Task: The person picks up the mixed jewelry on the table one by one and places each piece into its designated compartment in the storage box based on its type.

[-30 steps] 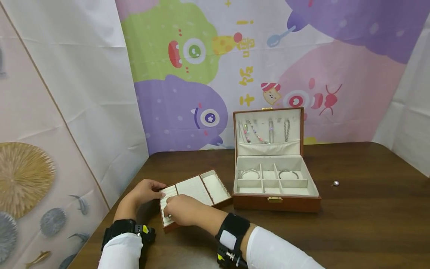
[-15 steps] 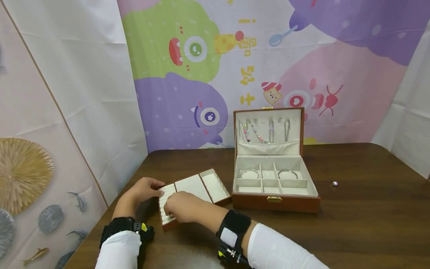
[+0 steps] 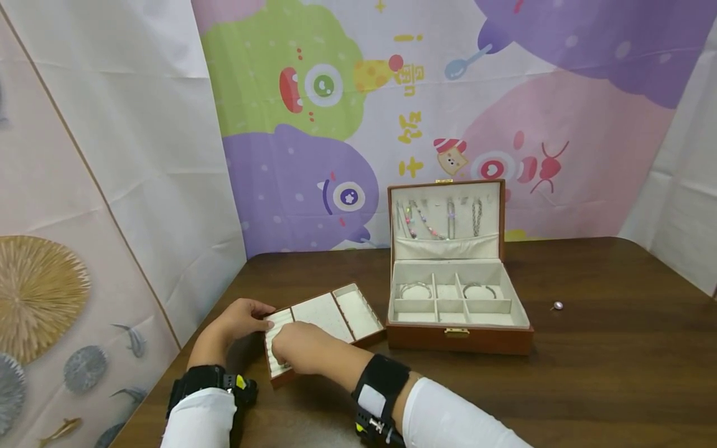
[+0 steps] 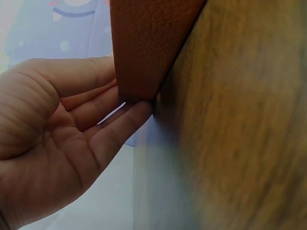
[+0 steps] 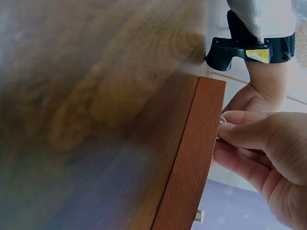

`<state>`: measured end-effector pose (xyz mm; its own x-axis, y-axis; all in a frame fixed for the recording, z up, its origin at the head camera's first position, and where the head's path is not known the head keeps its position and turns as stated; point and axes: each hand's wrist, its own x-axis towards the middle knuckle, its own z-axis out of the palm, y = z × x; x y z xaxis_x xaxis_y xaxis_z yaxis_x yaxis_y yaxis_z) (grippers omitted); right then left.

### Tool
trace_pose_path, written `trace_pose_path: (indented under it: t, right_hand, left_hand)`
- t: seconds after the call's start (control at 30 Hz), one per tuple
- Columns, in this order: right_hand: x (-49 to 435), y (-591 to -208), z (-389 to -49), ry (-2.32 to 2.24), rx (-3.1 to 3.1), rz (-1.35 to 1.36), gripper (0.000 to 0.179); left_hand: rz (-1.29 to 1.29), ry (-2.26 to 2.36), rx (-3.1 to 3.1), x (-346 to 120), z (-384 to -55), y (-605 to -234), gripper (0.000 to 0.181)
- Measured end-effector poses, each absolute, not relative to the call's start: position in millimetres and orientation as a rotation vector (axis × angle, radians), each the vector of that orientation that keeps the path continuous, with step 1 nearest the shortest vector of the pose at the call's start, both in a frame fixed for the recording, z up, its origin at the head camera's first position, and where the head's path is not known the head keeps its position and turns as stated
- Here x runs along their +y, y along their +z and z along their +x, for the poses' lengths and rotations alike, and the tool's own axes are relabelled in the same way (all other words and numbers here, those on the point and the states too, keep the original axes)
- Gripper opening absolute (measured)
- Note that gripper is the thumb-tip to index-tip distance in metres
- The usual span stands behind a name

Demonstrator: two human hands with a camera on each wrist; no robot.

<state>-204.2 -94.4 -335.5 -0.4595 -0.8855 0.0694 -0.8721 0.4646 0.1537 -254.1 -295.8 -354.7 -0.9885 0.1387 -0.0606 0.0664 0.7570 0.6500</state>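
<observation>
A brown tray (image 3: 316,309) with a cream lining lies on the table, tilted, with padded ring rolls (image 3: 279,333) at its left end. My left hand (image 3: 238,320) grips the tray's far left corner, thumb on the top edge and fingers against the outer side. Over the ring rolls, my right hand (image 3: 305,348) pinches a small silver ring (image 5: 222,120) between thumb and fingers. Whether the ring touches the rolls is hidden. Right of the tray stands an open brown jewelry box (image 3: 460,340).
Bracelets (image 3: 416,290) lie in the box's compartments, and necklaces (image 3: 426,221) hang inside its raised lid. A small piece with a pearl-like top (image 3: 557,305) lies on the table (image 3: 605,348) at the right. A cartoon-printed cloth (image 3: 347,74) hangs behind the table.
My right hand has shifted only slightly over the ring rolls, and the ring is less visible from the head view. My left hand and the tray stay in place.
</observation>
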Motion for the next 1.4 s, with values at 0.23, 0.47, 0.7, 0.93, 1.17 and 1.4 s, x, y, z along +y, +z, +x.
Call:
trace_pose_path:
  t: [0.23, 0.47, 0.7, 0.93, 1.17, 1.4]
  right_hand:
    - [-98, -339, -197, -0.275, -2.518, 1.542, 0.011]
    - [-95, -336, -196, -0.3, -2.521, 1.53, 0.009]
    - [-99, -333, -200, -0.327, -2.505, 1.494, 0.009]
    - [-101, -330, -199, -0.371, -2.502, 1.509, 0.011]
    - [-93, -338, -202, -0.248, -2.541, 1.513, 0.01]
    - [-60, -331, -206, 0.043, -2.529, 1.614, 0.014]
  left_hand:
    - [0.186, 1.056, 2.843, -296, -253, -355, 0.035]
    - [0.191, 1.053, 2.842, -296, -256, -356, 0.034]
    - [0.182, 1.056, 2.842, -297, -259, -350, 0.035]
    - [0.222, 1.036, 2.861, -299, -262, -349, 0.035]
    - [0.209, 1.034, 2.87, -297, -258, -353, 0.034]
    - [0.135, 1.044, 2.851, -296, -254, -355, 0.035]
